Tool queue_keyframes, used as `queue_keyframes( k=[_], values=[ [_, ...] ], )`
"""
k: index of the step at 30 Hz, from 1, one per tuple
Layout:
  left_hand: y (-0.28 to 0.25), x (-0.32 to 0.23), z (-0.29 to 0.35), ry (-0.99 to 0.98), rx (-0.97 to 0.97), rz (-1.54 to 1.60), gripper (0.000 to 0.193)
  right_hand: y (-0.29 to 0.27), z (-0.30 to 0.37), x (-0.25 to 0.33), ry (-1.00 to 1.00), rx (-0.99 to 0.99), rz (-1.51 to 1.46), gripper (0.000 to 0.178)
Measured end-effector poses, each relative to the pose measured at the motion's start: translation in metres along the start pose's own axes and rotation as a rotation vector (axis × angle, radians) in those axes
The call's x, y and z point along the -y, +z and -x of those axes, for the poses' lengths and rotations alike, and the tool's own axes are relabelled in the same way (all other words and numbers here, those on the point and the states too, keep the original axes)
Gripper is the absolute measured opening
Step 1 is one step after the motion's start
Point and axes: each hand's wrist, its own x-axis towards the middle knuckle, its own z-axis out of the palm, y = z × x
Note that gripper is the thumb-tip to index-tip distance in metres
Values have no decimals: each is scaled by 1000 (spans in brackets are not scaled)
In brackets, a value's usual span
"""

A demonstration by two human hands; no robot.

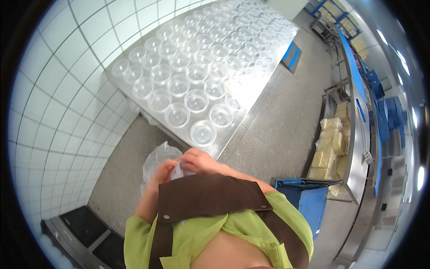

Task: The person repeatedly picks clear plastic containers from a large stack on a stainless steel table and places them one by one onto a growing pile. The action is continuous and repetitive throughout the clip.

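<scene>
In front of my chest, just short of the metal table's near corner, both hands work at a thin, see-through plastic bag (157, 158). My left hand (164, 172) has its fingers closed on the bag's edge. Beside it, my right hand (199, 161) curls its fingers around more of the same film. Whatever the bag may contain is hidden. Rows of clear round plastic bowls (196, 101) stand upright over the metal table (244, 102), with the nearest bowl (203, 133) just beyond my right hand.
A white tiled wall (67, 89) runs along the left. Dark crates (85, 224) sit at lower left. A blue bin (309, 204) stands close on my right, by a metal bench (358, 157) with yellowish wrapped blocks (329, 143) beneath. A blue-striped panel (292, 57) rests past the table.
</scene>
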Motion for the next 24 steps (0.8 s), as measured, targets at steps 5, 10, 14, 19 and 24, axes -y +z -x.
queue_keyframes(
  k=[5,10,14,19,24],
  values=[
    [2,3,-3,68,-49,-147,45,2,4,-7,-39,-102,10,18],
    [13,12,0,90,-110,-129,44,-6,10,-4,98,-46,-171,12],
    [5,24,3,138,-230,-224,41,-12,0,-8,424,353,-400,14],
    [-13,49,18,377,-311,-334,39,-2,-4,-26,142,311,-475,15],
    [-26,73,53,347,-557,-50,45,19,-7,-32,218,331,-684,14]
  ],
)
